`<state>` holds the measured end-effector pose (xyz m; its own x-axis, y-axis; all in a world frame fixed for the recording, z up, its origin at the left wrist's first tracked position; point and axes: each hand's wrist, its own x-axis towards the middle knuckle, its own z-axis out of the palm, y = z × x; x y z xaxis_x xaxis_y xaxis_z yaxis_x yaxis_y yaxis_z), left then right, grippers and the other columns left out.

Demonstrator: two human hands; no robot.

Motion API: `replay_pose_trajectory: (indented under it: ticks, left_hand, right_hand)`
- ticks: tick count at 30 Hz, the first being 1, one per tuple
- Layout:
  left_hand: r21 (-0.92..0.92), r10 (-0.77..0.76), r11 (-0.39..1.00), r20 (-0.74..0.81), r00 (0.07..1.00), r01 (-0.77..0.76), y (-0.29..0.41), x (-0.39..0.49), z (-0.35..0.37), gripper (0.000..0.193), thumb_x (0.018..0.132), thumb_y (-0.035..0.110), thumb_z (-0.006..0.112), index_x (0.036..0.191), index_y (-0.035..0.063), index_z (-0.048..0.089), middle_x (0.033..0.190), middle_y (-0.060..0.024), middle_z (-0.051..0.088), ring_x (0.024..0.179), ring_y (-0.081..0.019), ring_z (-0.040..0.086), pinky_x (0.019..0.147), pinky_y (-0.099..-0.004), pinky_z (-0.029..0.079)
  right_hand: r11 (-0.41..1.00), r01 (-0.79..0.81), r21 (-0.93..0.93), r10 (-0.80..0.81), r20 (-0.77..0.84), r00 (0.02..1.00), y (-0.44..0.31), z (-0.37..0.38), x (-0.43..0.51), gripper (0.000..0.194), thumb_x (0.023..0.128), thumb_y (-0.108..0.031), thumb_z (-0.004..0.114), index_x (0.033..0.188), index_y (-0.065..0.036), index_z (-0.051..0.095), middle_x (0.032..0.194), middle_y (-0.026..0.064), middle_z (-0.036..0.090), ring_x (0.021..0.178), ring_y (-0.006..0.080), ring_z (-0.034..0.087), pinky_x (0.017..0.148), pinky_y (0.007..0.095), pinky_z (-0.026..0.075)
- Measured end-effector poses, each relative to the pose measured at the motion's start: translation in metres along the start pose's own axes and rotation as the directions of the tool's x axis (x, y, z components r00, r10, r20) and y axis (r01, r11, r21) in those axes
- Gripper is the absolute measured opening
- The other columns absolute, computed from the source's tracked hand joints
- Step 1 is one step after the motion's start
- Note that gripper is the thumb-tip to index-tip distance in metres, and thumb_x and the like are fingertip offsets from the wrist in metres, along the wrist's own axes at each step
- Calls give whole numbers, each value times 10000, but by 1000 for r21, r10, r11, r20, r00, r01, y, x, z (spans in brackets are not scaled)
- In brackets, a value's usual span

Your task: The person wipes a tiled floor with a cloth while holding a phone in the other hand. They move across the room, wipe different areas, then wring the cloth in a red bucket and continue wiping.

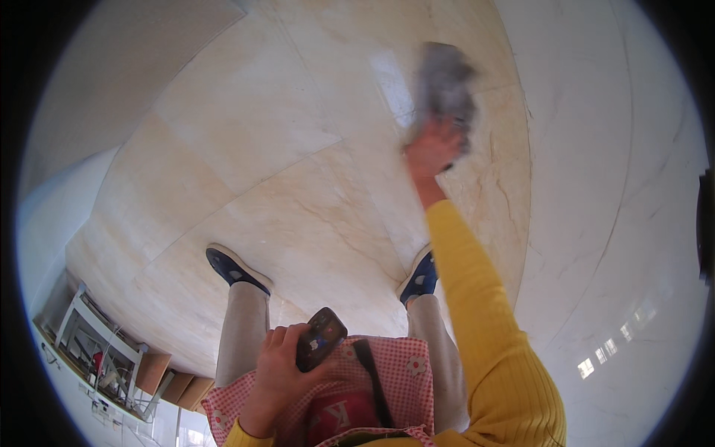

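Observation:
My right hand (435, 146), at the end of a yellow ribbed sleeve, reaches far forward and holds a grey cloth (447, 78). Both hand and cloth are blurred, and the cloth spreads over the beige marble-look tiles (290, 179). Close to my lap, my left hand (287, 363) grips a smartphone (321, 339) in a dark case, its camera lenses facing up. Beneath that hand lies a red checked apron (410, 366) with flower patches and a dark strap.
Two dark blue shoes (237, 267) stand apart on the tiles. White marble-look panels (586, 184) curve along the right side. At lower left are a white metal frame (106, 335) with cables and several brown boxes or boards (153, 373).

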<state>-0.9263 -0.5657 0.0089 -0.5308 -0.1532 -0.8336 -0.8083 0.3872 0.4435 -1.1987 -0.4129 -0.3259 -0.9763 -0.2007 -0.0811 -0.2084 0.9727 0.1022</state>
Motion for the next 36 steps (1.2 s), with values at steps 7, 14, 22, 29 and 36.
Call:
replay_pose_trajectory:
  ticks: [7, 14, 22, 29, 36]
  left_hand:
    - [-191, -37, 981, 23, 999, 40, -21, -6, -15, 617, 669, 291, 825, 1150, 23, 547, 992, -167, 589, 959, -341, 554, 822, -410, 463]
    - [-149, -48, 988, -34, 998, 43, -40, -12, -20, 593, 685, 309, 815, 1142, 36, 552, 981, -166, 588, 945, -331, 561, 807, -405, 468]
    - [-244, -5, 970, -58, 998, -9, -38, -22, -31, 582, 700, 306, 804, 1148, 40, 544, 970, -164, 591, 898, -333, 568, 796, -404, 472]
    - [-234, 50, 970, -54, 997, -61, -44, -21, -25, 554, 712, 296, 788, 1137, 43, 538, 953, -175, 596, 886, -341, 572, 787, -410, 472]
    - [-369, 25, 928, -88, 996, -56, -51, -24, -23, 547, 715, 328, 789, 1121, 57, 542, 931, -180, 606, 879, -337, 591, 778, -397, 481]
  right_hand:
    - [537, 759, 368, -807, -37, 589, -169, -15, -182, 183, 855, -244, 542, 949, -129, 650, 1498, 84, 348, 1329, 384, 348, 1024, 723, 213]
    - [344, 837, 425, -931, 34, 365, -102, -5, -142, 243, 786, -236, 600, 1021, -189, 643, 1485, 28, 370, 1311, 336, 394, 1057, 674, 246]
    - [998, -46, -34, 55, 371, 927, 60, -17, -117, 746, 795, -150, 586, 1469, -91, 272, 1499, 160, 307, 1341, 414, 279, 1109, 507, 228]
    - [954, -267, 139, 196, 387, 901, -47, -13, -218, 713, 716, -146, 605, 1364, 42, 377, 1375, 273, 390, 1240, 456, 381, 1066, 556, 265]
    - [-122, -938, 326, -388, 854, 347, -85, -105, -164, 307, 857, -6, 514, 1156, -43, 569, 990, 73, 651, 868, 180, 632, 781, 334, 523]
